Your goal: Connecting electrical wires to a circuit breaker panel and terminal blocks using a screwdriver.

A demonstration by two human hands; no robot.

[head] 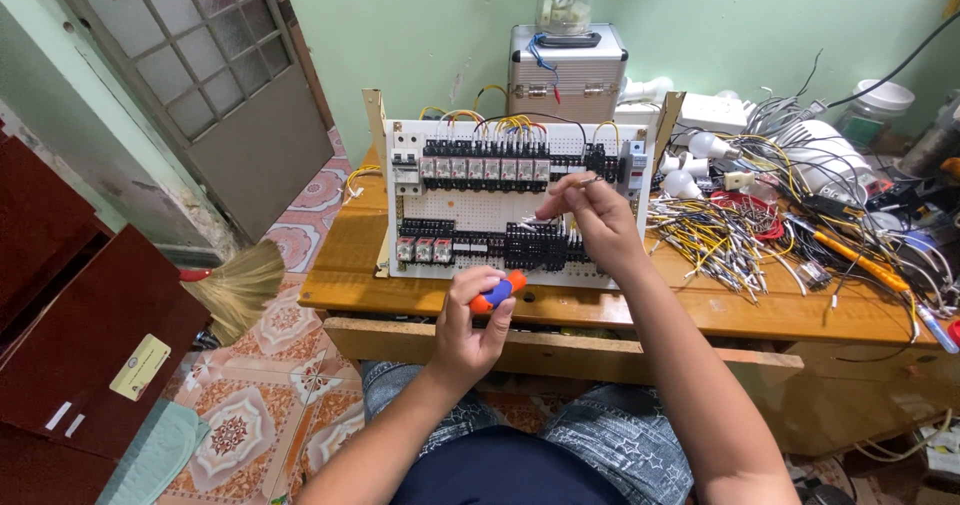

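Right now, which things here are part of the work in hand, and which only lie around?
In use:
left hand holding orange-blue screwdriver
right hand pinching thin wire
white wiring panel

Lying about:
loose wire pile
light bulbs
metal case
glass jar
broom

Low wooden table (345, 275), white wiring panel (500, 210) upright on it, loose yellow wires (715, 240), bulbs (690, 165), metal case (568, 60) behind.

Head-worn view, looking down and forward, close over wooden table (420, 295)

Bare forearms, dark shirt, star-patterned blue jeans.
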